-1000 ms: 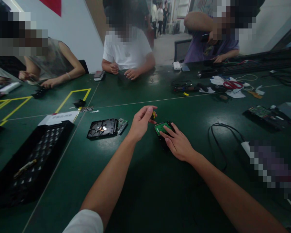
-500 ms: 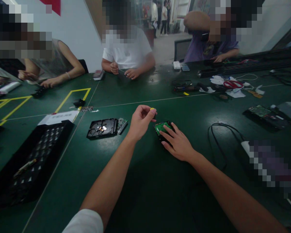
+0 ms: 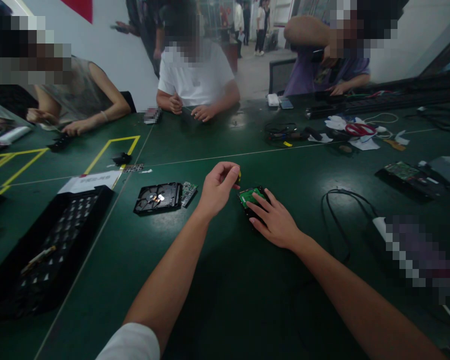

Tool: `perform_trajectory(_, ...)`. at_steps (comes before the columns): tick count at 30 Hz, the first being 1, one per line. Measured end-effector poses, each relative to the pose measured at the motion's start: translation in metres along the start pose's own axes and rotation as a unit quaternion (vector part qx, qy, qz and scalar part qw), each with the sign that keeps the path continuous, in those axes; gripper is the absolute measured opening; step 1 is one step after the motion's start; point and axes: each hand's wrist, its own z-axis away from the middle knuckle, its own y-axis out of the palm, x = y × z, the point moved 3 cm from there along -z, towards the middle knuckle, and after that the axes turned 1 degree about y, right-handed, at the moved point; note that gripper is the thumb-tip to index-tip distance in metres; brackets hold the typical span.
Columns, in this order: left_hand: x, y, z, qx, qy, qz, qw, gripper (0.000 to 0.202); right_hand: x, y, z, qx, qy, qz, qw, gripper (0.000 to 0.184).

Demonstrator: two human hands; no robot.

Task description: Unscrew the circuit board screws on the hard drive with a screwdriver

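Note:
My left hand is closed in a pinch, thumb against forefinger, on a small yellow-and-black object. Most of that object is hidden by the fingers, so its kind is unclear. Just to the right, a hard drive lies on the table with its green circuit board facing up. Over it rests my right hand, fingers spread and touching the board and edges, covering much of the drive. My left hand's fingertips are just above the drive's far left corner.
Left of my hands lie a second hard drive and a loose circuit board. A black tray stands farther left. A black cable and another drive lie right. Several people sit across the green table.
The small object in my left hand has turned slightly, its yellow part now showing lower at the fingertips. My right hand and the drive stay put. A standing person has appeared at the back.

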Motion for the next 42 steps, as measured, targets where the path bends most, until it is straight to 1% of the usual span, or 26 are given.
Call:
perform_trajectory(2, -0.001, -0.001, 0.000, -0.010, 0.003, -0.009, 1.000, 0.030, 0.000, 0.000, 0.000, -0.003, -0.001, 0.000, 1.000, 0.057)
perform_trajectory(4, -0.002, 0.000, 0.000, -0.002, 0.001, -0.008, 1.000, 0.031, -0.001, 0.001, 0.000, -0.007, -0.005, 0.000, 1.000, 0.056)
perform_trajectory(9, -0.005, 0.003, 0.002, 0.061, -0.012, 0.037, 0.997, 0.032, -0.001, 0.002, 0.000, -0.013, -0.012, 0.009, 1.000, 0.056)
perform_trajectory(11, -0.006, 0.004, 0.003, 0.074, -0.017, 0.043, 0.996, 0.033, 0.000, 0.002, 0.000, -0.014, -0.012, 0.012, 1.000, 0.055)
perform_trajectory(13, -0.006, 0.005, 0.003, 0.066, -0.020, 0.037, 0.997, 0.032, 0.000, 0.001, 0.000, -0.013, -0.011, 0.013, 1.000, 0.055)
perform_trajectory(18, -0.001, 0.003, 0.001, 0.002, -0.013, 0.005, 1.000, 0.030, 0.002, -0.002, 0.000, -0.013, -0.006, 0.011, 1.000, 0.055)
perform_trajectory(21, 0.004, 0.002, 0.000, -0.017, -0.012, 0.009, 1.000, 0.034, 0.002, -0.001, 0.000, -0.011, -0.003, 0.012, 1.000, 0.055)
perform_trajectory(23, 0.005, 0.002, 0.000, -0.012, -0.010, 0.017, 1.000, 0.034, 0.002, -0.001, 0.000, -0.009, -0.003, 0.011, 1.000, 0.056)
perform_trajectory(27, -0.001, 0.004, 0.002, 0.028, 0.004, -0.007, 1.000, 0.031, 0.001, -0.001, 0.000, -0.005, -0.003, 0.009, 1.000, 0.056)
perform_trajectory(30, -0.004, 0.004, 0.003, 0.047, 0.000, -0.035, 0.998, 0.030, 0.001, -0.001, 0.000, -0.001, -0.003, 0.009, 1.000, 0.056)
perform_trajectory(32, -0.005, 0.004, 0.002, 0.051, -0.007, -0.030, 0.998, 0.031, 0.001, -0.001, 0.000, -0.001, -0.003, 0.008, 1.000, 0.056)
perform_trajectory(34, -0.004, 0.003, 0.002, 0.044, -0.011, -0.015, 0.999, 0.030, 0.001, -0.001, 0.000, -0.002, -0.003, 0.007, 1.000, 0.056)
perform_trajectory(36, -0.003, 0.002, 0.001, 0.025, -0.013, -0.006, 1.000, 0.031, 0.001, -0.001, 0.000, -0.003, -0.004, 0.005, 1.000, 0.055)
perform_trajectory(42, -0.001, -0.002, 0.000, -0.023, -0.026, -0.015, 0.999, 0.034, 0.000, 0.000, 0.000, -0.002, 0.000, -0.001, 1.000, 0.056)
